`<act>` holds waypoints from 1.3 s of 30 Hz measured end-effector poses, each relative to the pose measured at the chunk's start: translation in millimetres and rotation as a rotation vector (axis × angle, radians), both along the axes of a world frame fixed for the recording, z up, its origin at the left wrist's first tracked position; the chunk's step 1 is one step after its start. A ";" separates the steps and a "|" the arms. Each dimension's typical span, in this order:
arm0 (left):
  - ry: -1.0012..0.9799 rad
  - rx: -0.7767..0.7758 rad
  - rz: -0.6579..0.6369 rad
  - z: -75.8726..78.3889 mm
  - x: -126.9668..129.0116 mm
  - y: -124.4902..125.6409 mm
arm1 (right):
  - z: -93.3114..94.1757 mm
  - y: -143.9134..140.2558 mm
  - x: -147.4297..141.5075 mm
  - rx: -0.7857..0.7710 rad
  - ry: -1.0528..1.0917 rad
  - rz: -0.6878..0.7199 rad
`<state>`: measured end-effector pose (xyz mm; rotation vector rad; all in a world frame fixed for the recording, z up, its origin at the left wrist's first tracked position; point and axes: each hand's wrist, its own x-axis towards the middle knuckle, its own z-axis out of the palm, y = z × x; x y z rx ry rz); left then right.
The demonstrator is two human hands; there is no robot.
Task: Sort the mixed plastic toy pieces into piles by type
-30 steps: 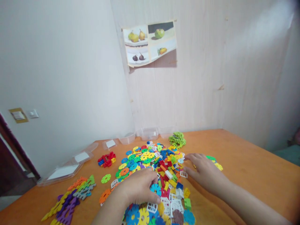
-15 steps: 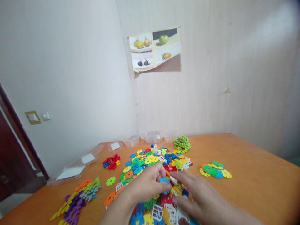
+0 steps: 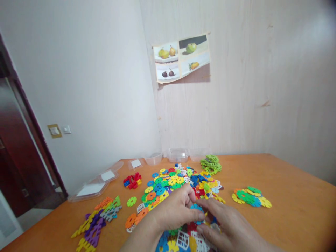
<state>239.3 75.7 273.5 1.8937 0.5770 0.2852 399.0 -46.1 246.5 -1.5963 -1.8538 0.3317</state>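
Note:
My left hand [image 3: 174, 209] is closed over the middle of a heap of toy pieces, its thumb and curled fingers on a blue notched disc [image 3: 197, 210]. Right beside it is my right hand [image 3: 227, 224], thumb and forefinger apart, with its fingertips close to that disc and over the heap. I cannot make out any piece in its grasp. Around both hands lie yellow notched discs [image 3: 173, 245], white window-shaped pieces [image 3: 183, 239] and red pieces. Part of the heap is hidden beneath my hands.
To the right lies a group of green, yellow and blue discs [image 3: 250, 197]. Light-green pieces [image 3: 210, 164] are stacked behind the heap. Red bricks [image 3: 132, 181] and comb-like pieces [image 3: 96, 224] sit to the left. Clear containers [image 3: 177, 155] and lids [image 3: 90, 189] line the table's far side.
The camera has turned left, so the scene sits farther right. My right fingertips have come closer to my left hand; the white piece seen beside them is no longer visible.

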 end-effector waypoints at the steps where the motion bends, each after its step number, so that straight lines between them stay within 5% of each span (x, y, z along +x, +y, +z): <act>1: -0.001 -0.006 -0.006 -1.5 0.3 0.6 | -0.6 0.5 -0.7 0.005 -0.001 -0.002; 9: -0.041 -0.008 -0.026 -7.7 3.1 2.3 | 0.3 1.5 5.3 0.040 -0.052 -0.026; 15: -0.111 0.145 0.202 -1.6 0.5 16.5 | 7.7 5.3 58.1 0.084 -0.120 -0.454; 20: -0.097 0.275 0.393 2.0 -2.4 30.5 | 9.3 4.2 101.1 -0.100 -0.197 -0.635; 29: -0.039 0.485 0.407 -7.9 -9.3 42.6 | -9.3 6.7 126.8 -0.362 -0.355 -0.640; 34: 0.093 0.636 0.397 -11.4 -18.2 54.4 | -8.6 7.5 125.7 -0.314 -0.317 -0.701; 39: 0.281 0.840 0.246 -8.3 -20.3 48.0 | -5.2 9.9 108.0 -0.262 -0.287 -0.638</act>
